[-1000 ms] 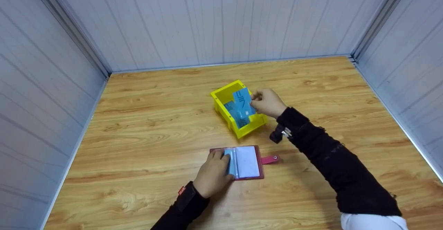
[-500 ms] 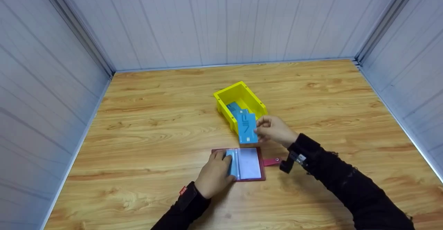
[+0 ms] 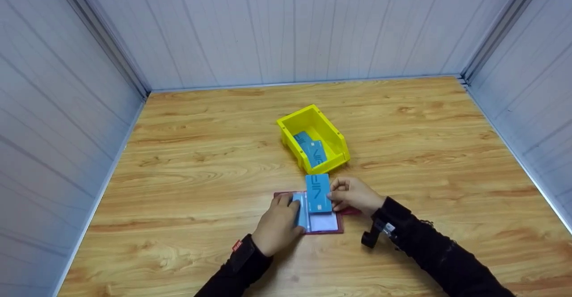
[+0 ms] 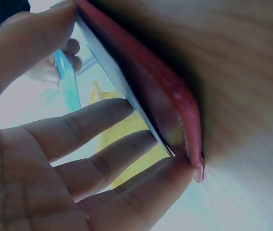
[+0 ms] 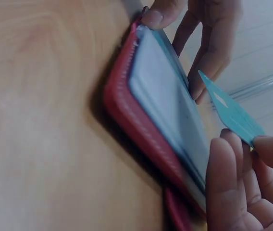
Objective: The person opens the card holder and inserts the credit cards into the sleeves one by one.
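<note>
A red card holder (image 3: 325, 223) with clear sleeves lies open on the table. My left hand (image 3: 276, 225) holds its left side, thumb at the near edge and fingers over the blue-filled pages. In the left wrist view, those fingertips reach across the page stack and the red cover (image 4: 177, 91). My right hand (image 3: 355, 195) pinches a blue VIP card (image 3: 318, 194) by its right edge between thumb and fingers. The card overlaps the upper part of the right-hand white sleeve in the head view. In the right wrist view, the card (image 5: 232, 113) is tilted above the sleeve (image 5: 163, 91).
Just beyond the card holder stands a yellow bin (image 3: 337, 162) with several blue cards (image 3: 316, 152) inside. The holder's red strap (image 3: 352, 211) sticks out at the right, partly under my right hand. Pale panel walls (image 3: 286, 29) enclose the wooden table (image 3: 201, 163).
My right hand has brought the blue card out of the yellow bin and towards me, over the card holder's right page. The left hand has stayed on the holder.
</note>
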`<state>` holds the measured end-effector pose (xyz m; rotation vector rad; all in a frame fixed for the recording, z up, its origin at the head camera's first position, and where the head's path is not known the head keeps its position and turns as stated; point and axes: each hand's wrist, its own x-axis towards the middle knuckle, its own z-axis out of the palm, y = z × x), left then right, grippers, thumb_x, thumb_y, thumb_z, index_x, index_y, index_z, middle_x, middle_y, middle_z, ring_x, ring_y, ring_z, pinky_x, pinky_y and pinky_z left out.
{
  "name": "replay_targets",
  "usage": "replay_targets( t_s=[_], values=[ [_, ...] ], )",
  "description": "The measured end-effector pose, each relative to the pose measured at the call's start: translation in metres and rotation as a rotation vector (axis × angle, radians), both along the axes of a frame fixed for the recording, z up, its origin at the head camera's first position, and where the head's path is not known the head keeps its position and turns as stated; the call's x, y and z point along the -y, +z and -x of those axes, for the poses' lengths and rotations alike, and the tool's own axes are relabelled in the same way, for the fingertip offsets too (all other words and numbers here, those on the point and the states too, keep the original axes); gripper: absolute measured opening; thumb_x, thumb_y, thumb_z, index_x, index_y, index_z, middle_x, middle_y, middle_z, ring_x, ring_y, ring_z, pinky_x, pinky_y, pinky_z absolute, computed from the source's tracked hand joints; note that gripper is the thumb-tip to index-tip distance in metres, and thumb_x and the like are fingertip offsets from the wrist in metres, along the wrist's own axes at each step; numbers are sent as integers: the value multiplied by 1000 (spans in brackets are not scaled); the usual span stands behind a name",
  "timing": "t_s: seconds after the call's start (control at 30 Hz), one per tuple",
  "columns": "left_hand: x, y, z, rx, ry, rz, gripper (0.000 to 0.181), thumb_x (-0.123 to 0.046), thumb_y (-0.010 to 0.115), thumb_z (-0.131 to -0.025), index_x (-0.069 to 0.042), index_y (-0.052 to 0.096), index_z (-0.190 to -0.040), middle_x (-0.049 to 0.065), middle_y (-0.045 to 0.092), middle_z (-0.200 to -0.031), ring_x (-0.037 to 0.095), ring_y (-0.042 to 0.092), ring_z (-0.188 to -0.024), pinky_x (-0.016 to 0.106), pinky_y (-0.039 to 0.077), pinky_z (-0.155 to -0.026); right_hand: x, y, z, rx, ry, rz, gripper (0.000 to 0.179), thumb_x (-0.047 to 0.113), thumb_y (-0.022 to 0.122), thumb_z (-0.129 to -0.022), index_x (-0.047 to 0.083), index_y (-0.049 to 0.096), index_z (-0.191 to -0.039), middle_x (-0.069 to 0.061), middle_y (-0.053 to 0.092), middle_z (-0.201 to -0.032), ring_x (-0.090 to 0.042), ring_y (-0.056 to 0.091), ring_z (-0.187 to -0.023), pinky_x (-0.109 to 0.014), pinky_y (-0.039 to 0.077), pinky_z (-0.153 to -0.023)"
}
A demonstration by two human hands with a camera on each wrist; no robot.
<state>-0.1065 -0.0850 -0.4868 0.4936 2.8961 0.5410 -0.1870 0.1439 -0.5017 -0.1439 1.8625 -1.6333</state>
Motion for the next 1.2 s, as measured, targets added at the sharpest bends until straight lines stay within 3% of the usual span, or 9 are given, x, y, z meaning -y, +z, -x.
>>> replay_targets(
  t_s=[0.2, 0.5, 0.63, 0.77, 0.93, 1.07, 1.2],
  values=[
    [-1, 0, 1, 21, 4, 6, 62, -30, 77, -83, 1, 57, -133, 24, 50, -140, 40, 45, -132, 47, 42, -108, -4, -11, -1, 7, -11, 18, 10, 7, 65, -90, 6, 55, -92, 2, 65, -73, -9, 63, -64, -23, 57, -61],
    [-1, 0, 1, 34, 12, 27, 64, -33, 77, -83, -2, 57, -134, 21, 50, -142, 38, 45, -132, 48, 46, -104, -4, -13, -3, -24, 2, -5, 11, 7, 67, -87, 4, 57, -92, 2, 65, -72, -8, 63, -63, -22, 56, -59],
    [3, 4, 4, 99, 5, 9, 68, -37, 77, -82, -3, 55, -137, 20, 47, -146, 35, 43, -135, 48, 43, -107, -4, -14, -4, -41, 5, -30, 12, 7, 68, -87, 3, 57, -92, 3, 66, -71, -8, 63, -63, -22, 56, -60],
    [8, 10, 9, 154, 33, -106, 70, -35, 77, -83, -2, 52, -139, 19, 48, -145, 33, 44, -135, 47, 38, -112, -4, -14, -5, -40, 7, -44, 13, 7, 67, -88, 2, 57, -93, 2, 66, -72, -8, 64, -64, -22, 56, -61],
    [6, 11, 15, 175, 94, -374, 76, -28, 72, -88, 1, 36, -148, 20, 53, -139, 33, 50, -130, 48, 39, -110, -5, -12, -6, -31, 7, -40, 12, 6, 67, -89, 2, 57, -94, 2, 66, -72, -8, 64, -65, -22, 56, -61],
    [-1, 8, 23, 233, 104, -533, 81, -21, 70, -90, 2, 24, -152, 16, 61, -125, 26, 62, -108, 43, 51, -94, -4, -12, -5, -35, 10, -28, 11, 6, 66, -89, 2, 57, -94, 2, 67, -72, -8, 65, -65, -22, 56, -62],
    [-9, 4, 31, 269, 97, -574, 72, -12, 66, -91, 1, 28, -150, 10, 61, -106, 17, 59, -85, 31, 51, -72, -5, -13, -5, -46, 18, -20, 12, 5, 66, -88, 1, 57, -95, 2, 67, -73, -8, 65, -66, -22, 57, -62]
  ],
)
